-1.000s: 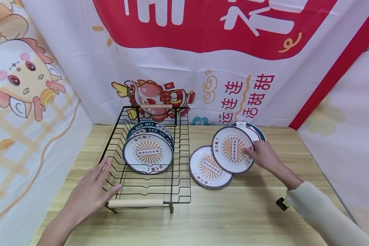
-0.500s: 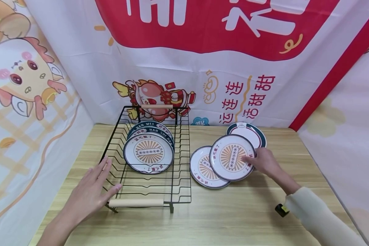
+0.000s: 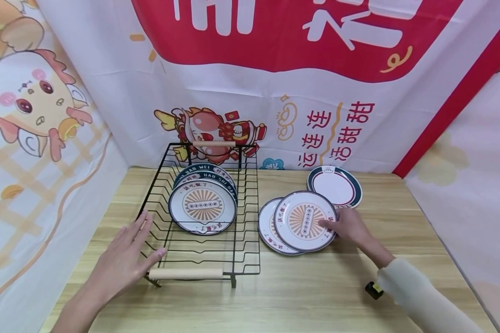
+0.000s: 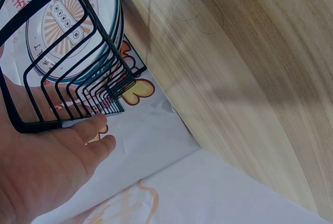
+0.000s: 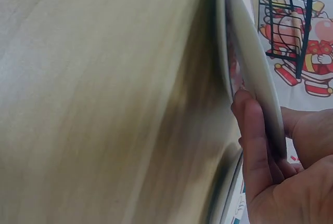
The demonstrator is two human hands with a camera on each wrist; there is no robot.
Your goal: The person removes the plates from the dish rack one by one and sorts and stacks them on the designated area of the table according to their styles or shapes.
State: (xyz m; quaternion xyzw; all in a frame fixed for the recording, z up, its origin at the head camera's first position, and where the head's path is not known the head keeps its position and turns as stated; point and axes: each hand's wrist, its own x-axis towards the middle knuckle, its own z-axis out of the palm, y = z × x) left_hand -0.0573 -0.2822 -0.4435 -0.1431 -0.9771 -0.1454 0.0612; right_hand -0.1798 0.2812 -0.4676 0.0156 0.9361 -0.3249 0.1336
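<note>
My right hand (image 3: 350,226) pinches the right rim of a white plate (image 3: 306,222) with an orange sunburst print, thumb on top and fingers underneath. In the right wrist view the held plate (image 5: 255,52) is tilted, its left part over a second plate (image 5: 223,37). That matching plate (image 3: 267,226) lies on the table, partly covered. My left hand (image 3: 118,261) rests with extended fingers along the left side of a black wire dish rack (image 3: 185,274). Several plates lean one behind another in the rack, a sunburst plate (image 3: 203,206) foremost.
A green-rimmed plate (image 3: 335,185) lies on the wooden table (image 3: 300,296) behind the right hand. Printed cloth (image 3: 225,83) hangs along the back and sides. A small black object (image 3: 374,290) shows by the right sleeve (image 3: 416,291).
My right hand has brought the held plate toward me and slightly left, so it covers more of the lower plate. The green-rimmed plate shows more fully. My left hand stays put.
</note>
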